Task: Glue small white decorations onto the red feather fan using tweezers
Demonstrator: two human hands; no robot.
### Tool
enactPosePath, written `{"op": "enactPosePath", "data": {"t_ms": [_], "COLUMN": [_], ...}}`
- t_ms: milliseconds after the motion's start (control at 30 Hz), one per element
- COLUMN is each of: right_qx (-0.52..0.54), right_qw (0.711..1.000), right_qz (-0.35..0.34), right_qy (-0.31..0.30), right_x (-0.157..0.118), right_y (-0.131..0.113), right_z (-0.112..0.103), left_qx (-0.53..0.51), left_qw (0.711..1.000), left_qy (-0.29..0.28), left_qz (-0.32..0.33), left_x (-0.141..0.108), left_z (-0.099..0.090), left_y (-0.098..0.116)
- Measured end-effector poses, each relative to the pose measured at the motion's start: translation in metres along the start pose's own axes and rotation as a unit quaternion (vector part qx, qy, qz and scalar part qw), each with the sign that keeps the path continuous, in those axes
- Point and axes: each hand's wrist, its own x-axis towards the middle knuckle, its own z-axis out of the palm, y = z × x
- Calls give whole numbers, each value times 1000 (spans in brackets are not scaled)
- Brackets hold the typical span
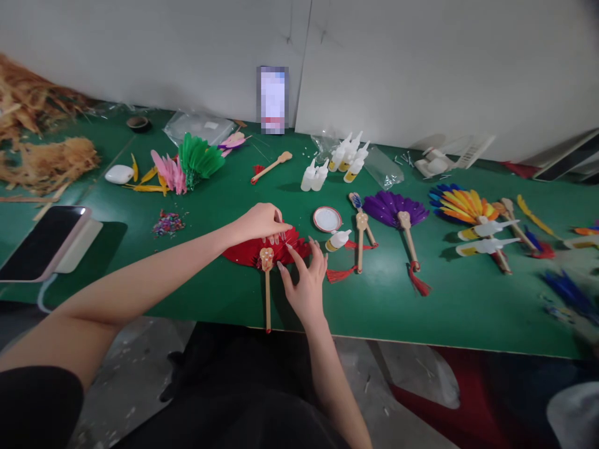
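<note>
A red feather fan (pixel 243 252) lies on the green table in front of me, its wooden handle (pixel 267 293) toward the near edge. Pale dots like beads sit on the handle's head and feathers. My left hand (pixel 262 221) is over the upper feathers, fingertips pointing down and drawn together in a pinch; whatever they hold is too small to make out. My right hand (pixel 305 280) rests at the fan's right side with fingers spread, fingertips at the red feathers. Close by on the right are a round dish of white bits (pixel 327 219) and a small glue bottle (pixel 337 241).
To the right lie a purple fan (pixel 395 209), a yellow-and-blue fan (pixel 468 203) and loose handles. More glue bottles (pixel 349 154) stand behind. Leftward are green feathers (pixel 199 159), colourful sequin-like bits (pixel 168 222) and a phone (pixel 44 240). Another phone (pixel 272 100) leans on the wall.
</note>
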Motion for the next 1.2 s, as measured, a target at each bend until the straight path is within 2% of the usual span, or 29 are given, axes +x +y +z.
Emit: {"op": "enactPosePath", "data": {"t_ms": [167, 400, 533, 733, 1000, 1200], "right_qx": [30, 106, 150, 178, 154, 133], "right_qw": [999, 990, 984, 977, 958, 942], "right_qz": [5, 13, -2, -64, -174, -228], "right_qy": [23, 93, 100, 103, 166, 206], "right_x": [0, 5, 19, 47, 72, 89], "right_y": [1, 0, -10, -32, -70, -99], "right_z": [-1, -6, -17, -40, -74, -88], "left_qx": [-13, -37, -55, -141, -284, -373], "left_qw": [1000, 999, 998, 990, 955, 912], "left_qy": [-1, 2, 6, -2, 7, 94], "left_qz": [-9, -13, -3, 32, 90, 142], "left_x": [-2, -13, -28, -56, -88, -108], "left_z": [-3, -19, -32, -51, -71, -80], "left_y": [1, 11, 21, 36, 35, 30]}}
